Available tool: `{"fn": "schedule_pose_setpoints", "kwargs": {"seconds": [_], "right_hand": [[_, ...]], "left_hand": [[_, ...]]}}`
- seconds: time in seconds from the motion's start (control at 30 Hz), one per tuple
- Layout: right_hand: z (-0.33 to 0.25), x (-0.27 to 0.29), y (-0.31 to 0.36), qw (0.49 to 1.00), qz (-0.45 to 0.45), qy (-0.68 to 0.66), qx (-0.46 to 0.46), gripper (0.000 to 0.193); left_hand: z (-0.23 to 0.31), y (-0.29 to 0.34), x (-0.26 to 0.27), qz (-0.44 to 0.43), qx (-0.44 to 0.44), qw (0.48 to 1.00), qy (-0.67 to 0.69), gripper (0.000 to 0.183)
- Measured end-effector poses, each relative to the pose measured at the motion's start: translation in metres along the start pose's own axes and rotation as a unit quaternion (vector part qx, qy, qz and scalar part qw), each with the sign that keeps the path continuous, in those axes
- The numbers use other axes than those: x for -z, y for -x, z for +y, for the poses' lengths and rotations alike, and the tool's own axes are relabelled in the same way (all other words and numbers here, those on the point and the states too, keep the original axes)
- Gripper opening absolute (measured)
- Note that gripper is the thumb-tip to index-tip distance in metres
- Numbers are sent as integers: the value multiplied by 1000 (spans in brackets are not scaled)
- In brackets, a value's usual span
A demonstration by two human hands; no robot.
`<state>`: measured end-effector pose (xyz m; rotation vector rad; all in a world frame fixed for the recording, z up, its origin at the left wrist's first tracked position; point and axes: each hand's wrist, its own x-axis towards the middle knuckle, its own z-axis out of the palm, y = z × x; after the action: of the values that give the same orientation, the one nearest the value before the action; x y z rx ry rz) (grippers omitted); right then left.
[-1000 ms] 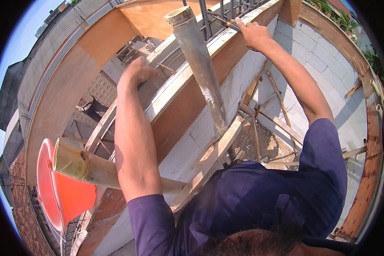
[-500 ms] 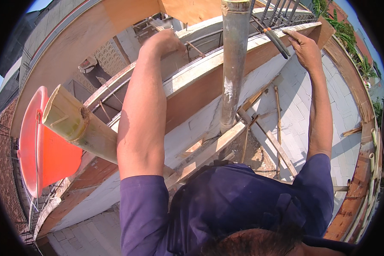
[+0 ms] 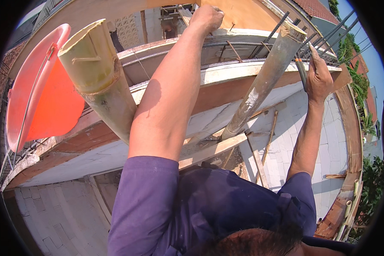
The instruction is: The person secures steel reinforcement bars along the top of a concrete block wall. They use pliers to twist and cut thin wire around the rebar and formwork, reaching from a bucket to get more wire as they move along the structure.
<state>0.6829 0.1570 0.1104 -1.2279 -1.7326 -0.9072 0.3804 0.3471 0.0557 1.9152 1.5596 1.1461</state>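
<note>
My left hand [image 3: 207, 19] is stretched out over the far wooden form wall, its fingers curled together. What they hold, if anything, I cannot make out. My right hand [image 3: 319, 79] is at the right end of the near form board [image 3: 226, 70], its index finger stretched upward and apart from the thumb side. Right beside it is a pair of pincers [image 3: 301, 73] with dark handles and orange bands. The pincers' jaws are hidden behind the bamboo post [image 3: 264, 81]. Between the two form walls lie steel reinforcing bars [image 3: 254, 50].
A thick cut bamboo pole [image 3: 102, 81] stands by my left forearm, with an orange bucket [image 3: 55, 98] beside it. Upright steel bars [image 3: 335, 38] stick out at the far right. Below are a timber beam [image 3: 217, 149] and a pale block wall [image 3: 281, 128].
My left hand has moved farther out and to the right. My right hand has shifted right and down, closer beside the pincers. The whole view has turned and shifted.
</note>
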Motion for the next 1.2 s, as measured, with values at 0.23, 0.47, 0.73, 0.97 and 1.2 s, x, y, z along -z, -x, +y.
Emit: {"fn": "schedule_pose_setpoints", "kwargs": {"seconds": [0.23, 0.47, 0.73, 0.97, 1.2], "right_hand": [[11, -66, 3, 968, -169, 81, 165, 30], [-15, -74, -11, 954, -170, 41, 243, 45], [-20, -66, -4, 946, -220, 24, 235, 26], [-9, -77, -11, 931, -270, -94, 227, 33], [-21, -113, -14, 895, -321, -298, 84, 42]], "left_hand": [[-26, -23, -22, 31, -116, 993, 23, 32], [-48, -40, -40, 10, -284, 958, 20, 29], [-25, -22, -26, -61, -167, 984, 27, 30], [-17, -16, -24, -94, -122, 988, 13, 32], [-13, -10, -23, -122, -78, 989, -25, 35]]}}
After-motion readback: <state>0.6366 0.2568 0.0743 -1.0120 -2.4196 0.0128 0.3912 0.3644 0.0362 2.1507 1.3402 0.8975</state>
